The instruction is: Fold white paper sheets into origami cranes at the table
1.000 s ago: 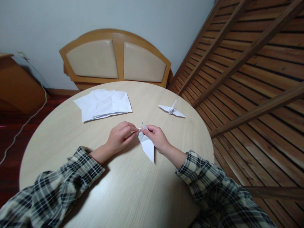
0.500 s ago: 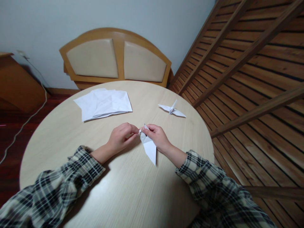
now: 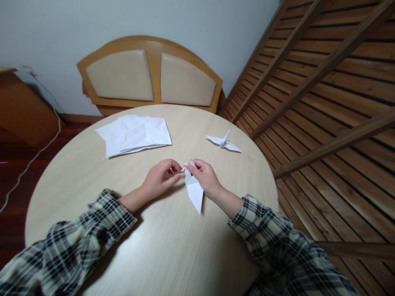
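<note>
A white folded-paper crane [image 3: 194, 192], one pointed wing hanging toward me, is held over the middle of the table. My right hand [image 3: 207, 177] grips its body between thumb and fingers. The fingertips of my left hand [image 3: 163, 176] pinch at a narrow tip on the paper's left side. My fingers cover part of the folded body. Farther off to the right, a finished-looking paper crane [image 3: 222, 142] with spread wings rests on the table.
Several creased white paper sheets [image 3: 135, 133] lie stacked at the back left of the round wooden table [image 3: 160, 255]. Behind it stands a padded headboard [image 3: 157, 78]. A slatted wooden wall [image 3: 324, 123] rises on the right. A white cable [image 3: 37, 156] runs across the floor at left.
My left thumb and fingers have parted slightly and rolled at the paper's tip. The folded paper has tilted a little, its lower point moving slightly left. My right hand has barely moved.
</note>
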A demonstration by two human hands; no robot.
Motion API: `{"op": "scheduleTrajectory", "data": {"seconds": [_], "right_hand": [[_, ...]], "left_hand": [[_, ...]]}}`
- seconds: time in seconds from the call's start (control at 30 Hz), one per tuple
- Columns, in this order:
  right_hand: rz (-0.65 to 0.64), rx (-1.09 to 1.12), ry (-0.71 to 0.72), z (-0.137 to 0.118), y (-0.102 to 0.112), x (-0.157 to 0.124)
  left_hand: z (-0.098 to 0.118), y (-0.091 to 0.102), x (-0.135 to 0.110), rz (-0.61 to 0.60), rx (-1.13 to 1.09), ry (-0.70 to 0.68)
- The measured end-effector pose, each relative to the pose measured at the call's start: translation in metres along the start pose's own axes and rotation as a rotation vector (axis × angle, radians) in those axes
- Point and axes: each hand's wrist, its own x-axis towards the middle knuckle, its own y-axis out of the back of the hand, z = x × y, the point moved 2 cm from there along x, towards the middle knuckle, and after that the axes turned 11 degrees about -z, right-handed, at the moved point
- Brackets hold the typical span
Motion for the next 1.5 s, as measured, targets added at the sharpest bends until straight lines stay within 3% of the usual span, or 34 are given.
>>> {"op": "scheduleTrajectory", "data": {"seconds": [0.4,0.53,0.77,1.0,1.5], "right_hand": [[-0.011,-0.131,0.107,0.007,0.0,0.002],[0.0,-0.189,0.107,0.004,0.0,0.001],[-0.037,-0.069,0.053,0.002,-0.001,0.002],[-0.036,-0.282,0.098,0.0,0.002,0.002],[-0.049,-0.338,0.145,0.001,0.002,0.002]], "left_hand": [[0.003,-0.007,0.004,-0.009,-0.198,0.124],[0.002,-0.008,0.004,-0.005,-0.208,0.124],[0.002,-0.005,0.003,0.015,-0.156,0.091],[0.003,-0.005,0.004,0.006,-0.141,0.05],[0.001,-0.013,0.003,-0.137,-0.296,0.113]]}}
